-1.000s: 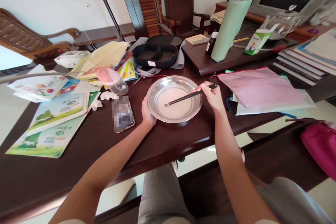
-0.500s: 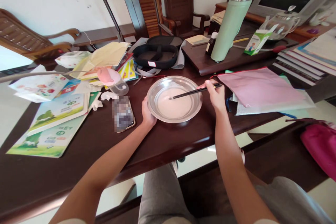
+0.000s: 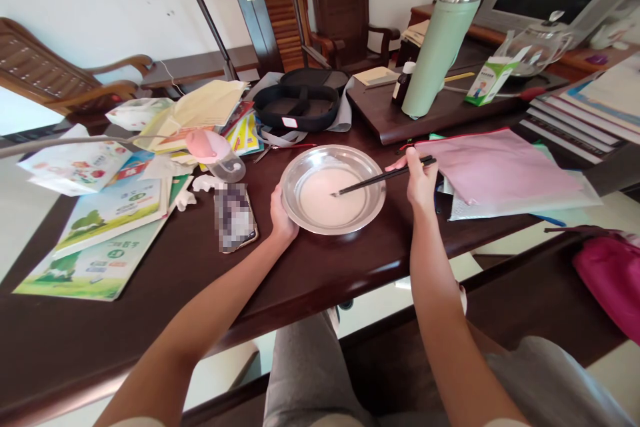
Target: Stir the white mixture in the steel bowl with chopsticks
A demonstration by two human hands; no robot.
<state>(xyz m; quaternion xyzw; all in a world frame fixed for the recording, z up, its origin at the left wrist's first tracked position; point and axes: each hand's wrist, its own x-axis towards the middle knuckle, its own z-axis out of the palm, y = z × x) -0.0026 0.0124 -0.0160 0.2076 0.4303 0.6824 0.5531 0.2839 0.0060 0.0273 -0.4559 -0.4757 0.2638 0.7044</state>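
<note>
A shiny metal bowl (image 3: pixel 373 203) stands on the dark wooden table (image 3: pixel 320 267), with a pale, milky liquid (image 3: pixel 325 207) in its bottom. My left hand (image 3: pixel 283 215) grips the bowl's left rim, fingers mostly hidden beneath it. My right hand (image 3: pixel 421 177) is closed around a pair of black chopsticks (image 3: pixel 370 180) to the right of the bowl. Their tips reach down into the liquid near the bowl's middle. Left of my left hand lies a phone (image 3: pixel 235 217) with a blurred screen.
Booklets (image 3: pixel 110 227), crumpled tissues (image 3: pixel 185 199) and a pink-topped plastic cup (image 3: pixel 215 153) lie at left. Behind the bowl sits an open black case (image 3: pixel 300 107). A green thermos (image 3: pixel 443 53) stands back right, and a pink zip pouch (image 3: pixel 505 163) lies right of my right hand.
My right hand has shifted slightly right, and the chopstick tips have moved right and a little nearer me within the liquid. My left hand and the bowl stay practically in place.
</note>
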